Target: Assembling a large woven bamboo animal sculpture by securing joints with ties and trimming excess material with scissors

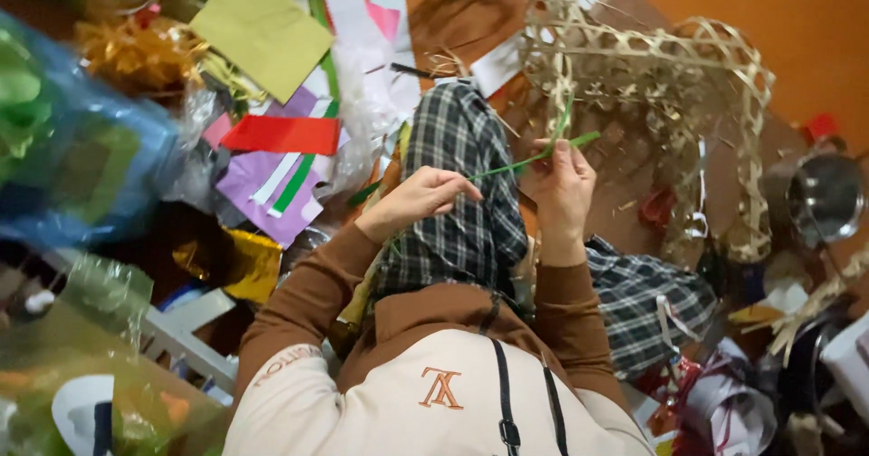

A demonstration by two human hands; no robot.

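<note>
Coloured paper sheets point(272, 85), woven basket frame point(688, 67), steel pot point(826, 198).

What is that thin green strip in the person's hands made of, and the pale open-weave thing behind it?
The green strip, pinched between the left hand and the right hand, looks like paper or thin plastic ribbon: flat, narrow, smooth, bending easily. The lattice frame seems woven from split bamboo or cane: pale tan, matte, fibrous slats with frayed ends.

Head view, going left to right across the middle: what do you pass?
Blue plastic bag → red paper strip → left hand → right hand, both on a green strip → woven bamboo basket → metal pot.
</note>
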